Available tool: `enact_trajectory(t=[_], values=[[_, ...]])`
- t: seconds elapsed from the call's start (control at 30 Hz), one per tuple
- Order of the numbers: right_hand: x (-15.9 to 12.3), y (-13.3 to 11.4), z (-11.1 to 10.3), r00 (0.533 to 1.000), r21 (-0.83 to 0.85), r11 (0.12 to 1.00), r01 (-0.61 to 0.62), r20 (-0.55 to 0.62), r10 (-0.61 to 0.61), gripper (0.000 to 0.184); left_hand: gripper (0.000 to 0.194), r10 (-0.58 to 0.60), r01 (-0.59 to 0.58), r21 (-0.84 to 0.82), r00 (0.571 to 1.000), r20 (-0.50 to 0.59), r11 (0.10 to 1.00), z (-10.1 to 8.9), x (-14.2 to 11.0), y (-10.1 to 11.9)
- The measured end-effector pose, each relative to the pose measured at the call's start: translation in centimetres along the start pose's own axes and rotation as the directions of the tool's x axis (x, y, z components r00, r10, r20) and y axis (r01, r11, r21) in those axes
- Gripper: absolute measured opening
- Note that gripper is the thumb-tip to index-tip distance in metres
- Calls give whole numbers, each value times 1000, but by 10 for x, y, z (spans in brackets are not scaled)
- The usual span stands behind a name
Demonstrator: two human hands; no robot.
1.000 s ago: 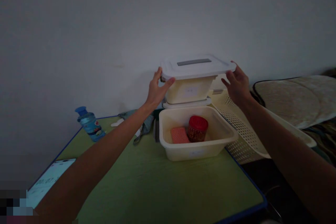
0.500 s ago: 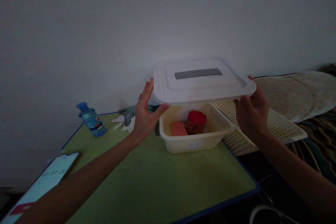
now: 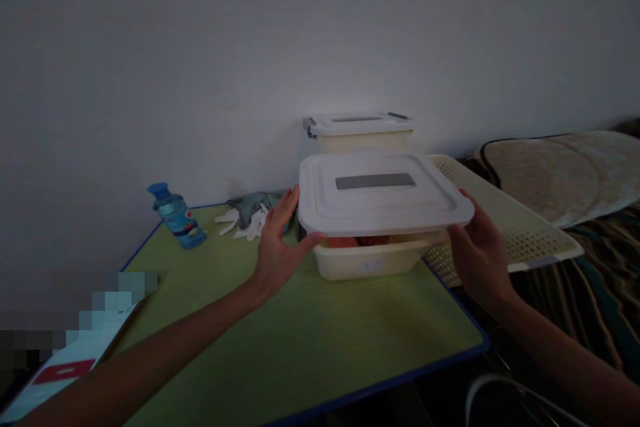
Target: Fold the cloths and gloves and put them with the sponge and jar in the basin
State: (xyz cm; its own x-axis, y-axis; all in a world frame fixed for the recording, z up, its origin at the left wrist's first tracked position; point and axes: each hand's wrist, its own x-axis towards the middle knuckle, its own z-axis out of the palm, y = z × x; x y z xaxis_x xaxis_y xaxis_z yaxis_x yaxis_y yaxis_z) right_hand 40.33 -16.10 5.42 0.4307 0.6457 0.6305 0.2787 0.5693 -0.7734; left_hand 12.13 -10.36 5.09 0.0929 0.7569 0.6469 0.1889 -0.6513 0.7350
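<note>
A white lid (image 3: 380, 203) with a grey strip handle hangs level just over an off-white plastic box (image 3: 373, 261). My left hand (image 3: 283, 247) supports the lid's left edge, fingers along the side and thumb at the front corner. At the right edge my right hand (image 3: 477, 253) grips it, thumb low at the corner. Through the gap between lid and box rim show a red block (image 3: 342, 241) and part of a dark red container (image 3: 374, 240); the lid hides the rest of them.
Behind stands a second lidded box (image 3: 363, 140) against the wall. A blue bottle (image 3: 177, 217), white gloves (image 3: 255, 221) and a phone (image 3: 75, 363) lie or stand on the green table (image 3: 280, 360). To the right are a perforated basket (image 3: 530, 240) and a beige cushion (image 3: 565, 177).
Both hands have lowered the lid toward the box, covering most of its opening. The second box behind has come into view above the lid.
</note>
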Motion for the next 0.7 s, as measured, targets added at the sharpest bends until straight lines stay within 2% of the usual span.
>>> enact_trajectory(t=[0.27,0.53,0.7], values=[[-14,16,0,987,26,987,-160,-5,160,54,71,-86,85,44,996,19,995,2,-11,-6],[-17,19,-4,977,20,977,-214,-17,215,53,70,-147,146,39,989,21,989,7,-16,-12],[-18,21,-8,978,4,978,-209,22,209,51,69,-184,183,39,983,23,982,11,-18,-12]])
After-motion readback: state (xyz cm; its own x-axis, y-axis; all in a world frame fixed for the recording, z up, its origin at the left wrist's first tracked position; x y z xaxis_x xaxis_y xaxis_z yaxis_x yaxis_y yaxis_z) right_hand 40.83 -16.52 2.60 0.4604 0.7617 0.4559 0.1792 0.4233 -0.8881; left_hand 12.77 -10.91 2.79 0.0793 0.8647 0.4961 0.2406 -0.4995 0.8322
